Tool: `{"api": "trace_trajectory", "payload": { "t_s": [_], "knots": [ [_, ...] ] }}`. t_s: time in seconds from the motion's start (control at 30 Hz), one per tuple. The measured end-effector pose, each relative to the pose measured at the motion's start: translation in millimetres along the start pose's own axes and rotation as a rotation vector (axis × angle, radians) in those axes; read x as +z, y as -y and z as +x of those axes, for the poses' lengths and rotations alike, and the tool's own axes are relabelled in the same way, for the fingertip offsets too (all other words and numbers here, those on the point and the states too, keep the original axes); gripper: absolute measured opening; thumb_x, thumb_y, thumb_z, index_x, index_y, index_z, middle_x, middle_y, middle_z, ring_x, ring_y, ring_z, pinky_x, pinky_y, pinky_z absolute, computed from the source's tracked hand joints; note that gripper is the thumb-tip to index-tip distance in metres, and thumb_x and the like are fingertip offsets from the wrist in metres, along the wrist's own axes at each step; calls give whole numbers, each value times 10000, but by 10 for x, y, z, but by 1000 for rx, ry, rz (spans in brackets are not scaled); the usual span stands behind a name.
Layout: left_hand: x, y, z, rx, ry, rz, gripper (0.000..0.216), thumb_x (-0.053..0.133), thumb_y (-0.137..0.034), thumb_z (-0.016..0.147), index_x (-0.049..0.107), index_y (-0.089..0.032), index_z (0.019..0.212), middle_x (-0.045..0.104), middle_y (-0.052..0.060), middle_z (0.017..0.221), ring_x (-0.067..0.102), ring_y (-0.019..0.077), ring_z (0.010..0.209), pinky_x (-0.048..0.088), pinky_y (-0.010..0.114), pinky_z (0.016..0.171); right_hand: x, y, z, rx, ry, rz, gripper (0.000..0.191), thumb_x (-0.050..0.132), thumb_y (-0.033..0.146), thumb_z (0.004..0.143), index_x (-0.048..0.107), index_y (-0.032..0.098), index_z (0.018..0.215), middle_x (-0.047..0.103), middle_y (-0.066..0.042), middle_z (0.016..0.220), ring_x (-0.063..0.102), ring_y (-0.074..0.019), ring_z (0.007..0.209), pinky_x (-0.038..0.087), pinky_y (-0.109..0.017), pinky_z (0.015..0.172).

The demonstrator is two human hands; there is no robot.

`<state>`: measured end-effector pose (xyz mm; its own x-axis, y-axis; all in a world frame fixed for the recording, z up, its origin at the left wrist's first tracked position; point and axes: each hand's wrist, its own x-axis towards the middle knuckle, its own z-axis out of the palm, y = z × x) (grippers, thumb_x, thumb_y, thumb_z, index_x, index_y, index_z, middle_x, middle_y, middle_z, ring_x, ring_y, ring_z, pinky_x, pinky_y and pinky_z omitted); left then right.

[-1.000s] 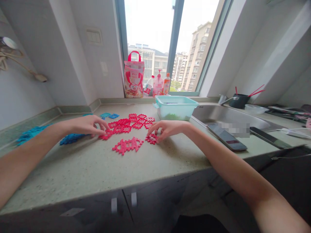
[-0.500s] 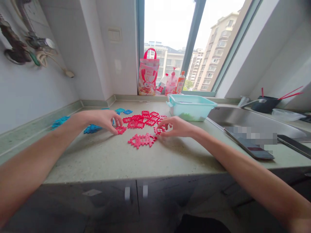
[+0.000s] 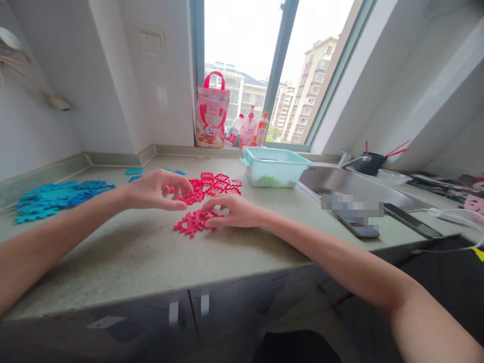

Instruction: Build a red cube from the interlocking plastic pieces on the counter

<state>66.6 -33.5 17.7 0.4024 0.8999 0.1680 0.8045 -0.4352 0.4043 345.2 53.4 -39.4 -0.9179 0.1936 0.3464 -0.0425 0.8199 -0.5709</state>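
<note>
Red plastic lattice pieces (image 3: 214, 184) lie in a loose heap on the speckled green countertop (image 3: 113, 257). Nearest me, a larger red lattice assembly (image 3: 192, 224) lies flat, and my right hand (image 3: 232, 212) is curled over its right end, gripping it. My left hand (image 3: 159, 190) hovers just left of it, with thumb and fingers apart around a small red piece (image 3: 193, 198). Whether those fingertips touch that piece, I cannot tell. A spread of blue lattice pieces (image 3: 56, 198) lies farther left, beyond my left forearm.
A pale turquoise plastic tub (image 3: 274, 169) stands behind the red heap, beside a steel sink (image 3: 340, 184). A phone (image 3: 357, 229) lies near the sink's front edge. A printed bag (image 3: 212, 116) and several bottles (image 3: 247, 132) stand on the windowsill.
My hands have moved closer together. My right hand has moved left from a small red piece onto the larger assembly. The view has swung, showing more of the blue pieces.
</note>
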Motion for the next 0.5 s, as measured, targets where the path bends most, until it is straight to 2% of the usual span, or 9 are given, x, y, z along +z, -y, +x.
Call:
{"api": "trace_trajectory", "payload": {
  "t_s": [0.1,0.17,0.27,0.33,0.4,0.5],
  "knots": [
    [102,-73,25,19,2,21,371,761,-567,784,793,-232,942,760,26,881,625,172,746,460,258,634,-116,-95,-50,110,-130,26,301,750,449,957,748,235,1169,775,-60,1193,713,-210,1072,546,-331,902],
    [174,-106,33,35,14,42,326,776,-542,779,782,-239,898,757,19,878,630,183,768,466,266,664,-180,-165,-80,121,-170,2,272,706,432,987,746,212,1141,775,-70,1165,708,-202,1055,542,-330,899],
    [256,-114,44,49,63,72,339,809,-565,762,780,-252,890,756,6,891,648,195,822,472,266,705,-216,-229,-102,109,-144,-28,257,681,423,1000,748,199,1106,779,-74,1134,707,-202,1021,549,-341,903],
    [261,-74,57,31,52,78,396,809,-610,758,787,-254,931,760,4,916,654,196,837,476,263,718,-208,-237,-98,101,-126,-34,269,679,432,999,747,207,1130,782,-72,1139,708,-207,1025,556,-354,921],
    [212,12,71,-16,-20,78,447,732,-653,829,789,-241,992,761,13,921,652,189,820,476,263,721,-199,-238,-88,79,-140,-49,278,673,429,1003,746,215,1164,783,-75,1161,711,-213,1047,554,-374,960],
    [95,193,73,-69,-197,149,489,598,-648,945,787,-208,1042,759,42,915,646,187,812,476,275,750,-231,-286,-89,38,-233,-143,277,661,378,1001,739,218,1213,765,-92,1241,700,-232,1133,523,-404,1050]
  ]
}}
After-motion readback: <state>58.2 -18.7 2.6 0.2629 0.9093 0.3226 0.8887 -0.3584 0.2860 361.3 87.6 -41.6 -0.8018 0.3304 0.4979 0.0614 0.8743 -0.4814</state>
